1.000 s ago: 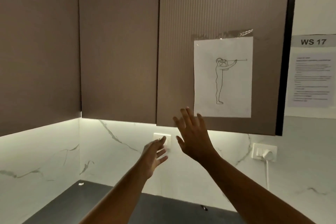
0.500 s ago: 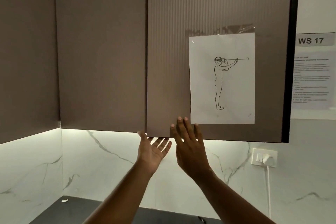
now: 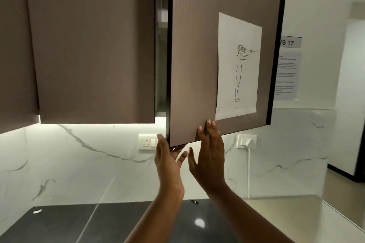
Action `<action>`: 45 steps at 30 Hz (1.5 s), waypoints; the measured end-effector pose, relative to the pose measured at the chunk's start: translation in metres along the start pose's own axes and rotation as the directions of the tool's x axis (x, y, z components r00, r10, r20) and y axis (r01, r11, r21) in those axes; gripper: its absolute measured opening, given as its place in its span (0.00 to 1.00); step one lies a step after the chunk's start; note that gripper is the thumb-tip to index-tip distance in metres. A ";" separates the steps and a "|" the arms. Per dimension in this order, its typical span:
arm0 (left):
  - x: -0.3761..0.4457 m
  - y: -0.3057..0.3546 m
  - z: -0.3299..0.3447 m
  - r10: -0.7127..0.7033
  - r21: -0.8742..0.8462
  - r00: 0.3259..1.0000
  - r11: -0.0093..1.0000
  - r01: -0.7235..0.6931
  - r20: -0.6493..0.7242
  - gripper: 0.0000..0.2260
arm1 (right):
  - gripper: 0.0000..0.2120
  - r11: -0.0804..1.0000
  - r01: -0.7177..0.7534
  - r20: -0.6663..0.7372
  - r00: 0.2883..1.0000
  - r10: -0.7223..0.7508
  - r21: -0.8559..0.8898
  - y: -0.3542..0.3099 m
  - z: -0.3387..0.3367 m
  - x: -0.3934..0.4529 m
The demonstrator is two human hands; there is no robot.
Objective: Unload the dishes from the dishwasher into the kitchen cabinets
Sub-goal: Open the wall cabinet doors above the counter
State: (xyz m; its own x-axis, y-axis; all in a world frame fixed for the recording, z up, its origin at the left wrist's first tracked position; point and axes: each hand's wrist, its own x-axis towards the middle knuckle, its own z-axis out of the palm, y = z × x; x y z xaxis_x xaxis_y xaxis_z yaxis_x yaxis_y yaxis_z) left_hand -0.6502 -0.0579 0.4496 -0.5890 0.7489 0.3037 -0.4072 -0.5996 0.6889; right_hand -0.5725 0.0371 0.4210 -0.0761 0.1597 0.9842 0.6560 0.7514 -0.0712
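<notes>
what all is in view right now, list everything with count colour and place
cabinet door: 1, brown ribbed, upper centre, swung partly open
closed cabinet doors: 2, brown, upper left
drawing sheet: 1, white with a line figure, stuck on the open door
notice sheet: 1, white, on the wall right of the door, under a grey sign reading partly "S 17"
switch plate: 1, white, on the marble backsplash below the cabinets
socket with plug: 1, white, backsplash right of the hands, cable hanging down
countertop: 1, dark grey, bottom
left hand: 1, at the door's lower left corner, fingers behind the bottom edge
right hand: 1, fingers flat against the door's lower front
</notes>
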 end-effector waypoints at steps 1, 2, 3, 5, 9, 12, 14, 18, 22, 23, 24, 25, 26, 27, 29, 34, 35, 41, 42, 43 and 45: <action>-0.011 0.001 0.002 0.027 0.038 1.000 0.999 -0.027 0.010 0.28 | 0.35 1.000 -0.025 -0.004 1.000 0.025 0.015 -0.002 -0.008 -0.003; -0.025 0.004 0.005 0.045 0.076 0.999 0.996 -0.046 0.017 0.24 | 0.34 0.999 -0.046 -0.005 0.999 0.046 0.025 -0.005 -0.019 -0.007; -0.037 0.008 0.009 0.063 0.100 0.998 0.993 -0.065 0.025 0.19 | 0.34 0.997 -0.063 -0.013 0.998 0.064 0.042 -0.007 -0.028 -0.009; -0.059 0.011 0.017 0.090 0.132 0.995 0.987 -0.095 0.044 0.09 | 0.34 0.992 -0.096 -0.041 0.994 0.100 0.087 -0.012 -0.048 -0.015; -0.092 0.006 0.031 0.151 0.220 0.982 0.960 -0.172 0.109 0.11 | 0.32 0.959 -0.224 -0.071 0.969 0.239 0.171 -0.013 -0.082 -0.022; -0.112 -0.001 0.040 0.158 0.250 0.977 0.949 -0.190 0.142 0.15 | 0.27 0.904 -0.306 -0.026 0.944 0.328 0.299 -0.007 -0.121 -0.019; -0.127 -0.004 0.048 0.160 0.291 0.971 0.934 -0.208 0.180 0.15 | 0.16 0.862 -0.345 -0.020 0.925 0.378 0.371 0.000 -0.151 -0.014; -0.160 -0.014 0.068 0.167 0.342 0.951 0.905 -0.252 0.260 0.17 | 0.15 0.692 -0.427 0.021 0.859 0.512 0.583 -0.003 -0.209 0.009; -0.209 -0.022 0.105 -0.039 0.190 0.948 0.981 -0.023 0.314 0.28 | 0.23 0.619 -0.419 0.090 0.867 0.491 0.664 -0.018 -0.263 0.031; -0.219 -0.026 0.115 -0.130 0.110 0.938 0.989 0.100 0.321 0.33 | 0.26 0.655 -0.431 0.092 0.869 0.486 0.620 -0.015 -0.273 0.033; -0.231 -0.032 0.128 -0.159 0.074 0.929 0.987 0.143 0.333 0.37 | 0.29 0.692 -0.445 0.087 0.869 0.488 0.568 -0.007 -0.286 0.034; -0.240 -0.037 0.139 -0.134 0.087 0.929 0.990 0.111 0.344 0.40 | 0.30 0.713 -0.460 0.083 0.864 0.496 0.528 0.002 -0.297 0.033; -0.247 -0.041 0.149 -0.079 0.118 0.929 0.992 0.038 0.363 0.41 | 0.29 0.710 -0.478 0.089 0.855 0.511 0.517 0.012 -0.306 0.032; -0.257 -0.043 0.162 -0.016 0.159 0.917 0.986 -0.052 0.399 0.40 | 0.28 0.702 -0.494 0.102 0.847 0.521 0.513 0.025 -0.318 0.030; -0.269 -0.050 0.184 0.101 0.287 0.869 0.920 -0.266 0.484 0.29 | 0.27 0.707 -0.519 0.116 0.837 0.535 0.480 0.048 -0.340 0.027; -0.277 -0.078 0.222 0.058 0.472 0.806 0.785 -0.401 0.589 0.24 | 0.24 0.730 -0.546 0.100 0.823 0.560 0.411 0.090 -0.379 0.024; -0.283 -0.079 0.231 -0.021 0.416 0.819 0.869 -0.269 0.573 0.25 | 0.23 0.728 -0.550 0.096 0.819 0.565 0.409 0.098 -0.385 0.024; -0.295 -0.118 0.273 0.027 0.414 0.833 0.859 -0.303 0.553 0.22 | 0.19 0.711 -0.573 0.112 0.804 0.584 0.407 0.148 -0.408 0.026; -0.295 -0.124 0.278 0.085 0.441 0.826 0.813 -0.381 0.557 0.23 | 0.19 0.712 -0.570 0.115 0.807 0.579 0.410 0.155 -0.411 0.026; -0.294 -0.129 0.280 0.144 0.474 0.809 0.747 -0.467 0.570 0.26 | 0.18 0.717 -0.561 0.114 0.813 0.571 0.414 0.161 -0.413 0.025; -0.293 -0.138 0.286 0.236 0.529 0.767 0.602 -0.597 0.597 0.32 | 0.17 0.724 -0.545 0.110 0.824 0.556 0.423 0.171 -0.417 0.022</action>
State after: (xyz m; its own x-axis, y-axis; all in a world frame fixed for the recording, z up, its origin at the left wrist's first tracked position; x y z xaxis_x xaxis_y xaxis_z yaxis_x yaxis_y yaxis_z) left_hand -0.2214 -0.1141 0.4541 -0.1308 0.6015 0.7881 0.4762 -0.6591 0.5820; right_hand -0.1488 -0.0975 0.4977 0.2193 0.6198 0.7535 0.1982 0.7279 -0.6564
